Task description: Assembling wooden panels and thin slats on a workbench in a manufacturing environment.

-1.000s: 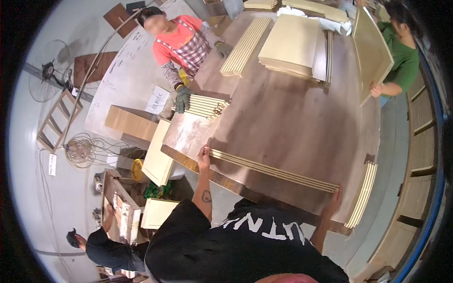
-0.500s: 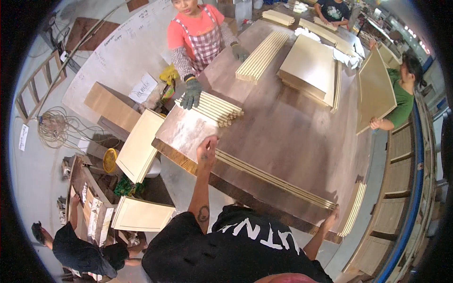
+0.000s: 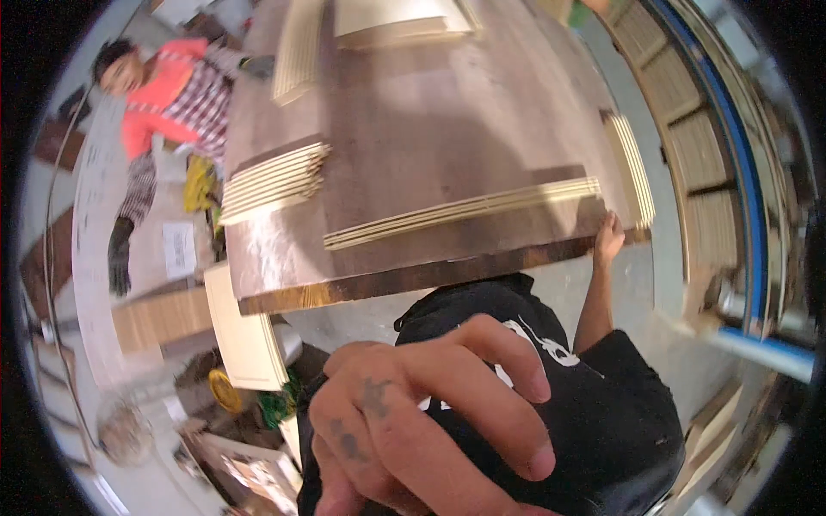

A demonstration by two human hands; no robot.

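Note:
My left hand [image 3: 430, 413] is raised very close in the lower middle, its back showing and its fingers bent but apart. Nothing shows in it, though part of the palm side is hidden. At the table's near right edge rests my right hand [image 3: 609, 238], fingers extended upward and holding nothing that I can see. A bundle of long, pale wooden strips [image 3: 465, 213] lies along the near side of the brown table [image 3: 447, 120], just beyond my right fingertips. To the right, another strip bundle [image 3: 631, 168] runs along the table's side.
A grooved stack of pale strips [image 3: 274, 182] sits at the table's left, near a co-worker in a checked apron [image 3: 198, 101]. Farther off are more strips [image 3: 298, 52] and stacked panels [image 3: 400, 33]. A pale panel [image 3: 245, 331] leans below the left corner. Shelving [image 3: 701, 155] lines the right.
The view has turned. My left hand has left the strips' left end and risen close to the camera; my right has come off their right end. The co-worker's gloved hand has left the left stack.

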